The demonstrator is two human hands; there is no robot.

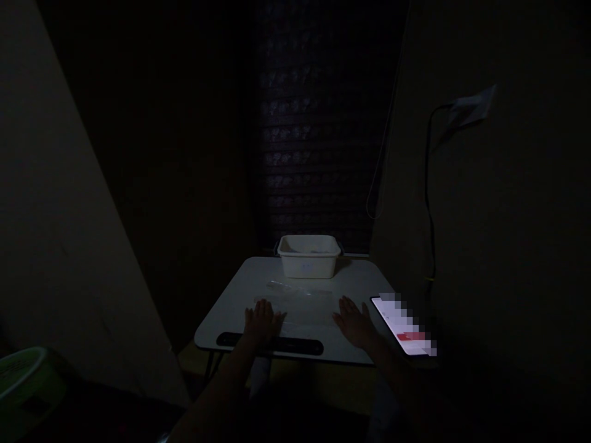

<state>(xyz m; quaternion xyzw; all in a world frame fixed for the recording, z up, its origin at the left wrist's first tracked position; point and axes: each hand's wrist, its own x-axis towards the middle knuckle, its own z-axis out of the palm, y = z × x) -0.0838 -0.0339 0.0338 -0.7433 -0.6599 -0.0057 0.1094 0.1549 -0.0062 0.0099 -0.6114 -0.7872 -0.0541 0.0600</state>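
Observation:
A clear plastic bag or sheet (pixel 305 306) lies flat on the small white folding table (pixel 226 301), its outline faint in the dim light. Over its left edge rests my left hand (pixel 262 321), palm down with the fingers spread. On the opposite side, my right hand (pixel 353 321) lies palm down near the plastic's right edge, fingers apart. Neither hand grips anything. Behind the plastic stands a white plastic tub (pixel 308 266); what is inside it is too dark to name.
A lit phone or tablet (pixel 392 323) sits by the table's right edge. A black slot (pixel 295 346) runs along the front edge. To the right, a cable (pixel 429 203) hangs from a wall outlet. A green basket (pixel 28 384) is on the floor at left.

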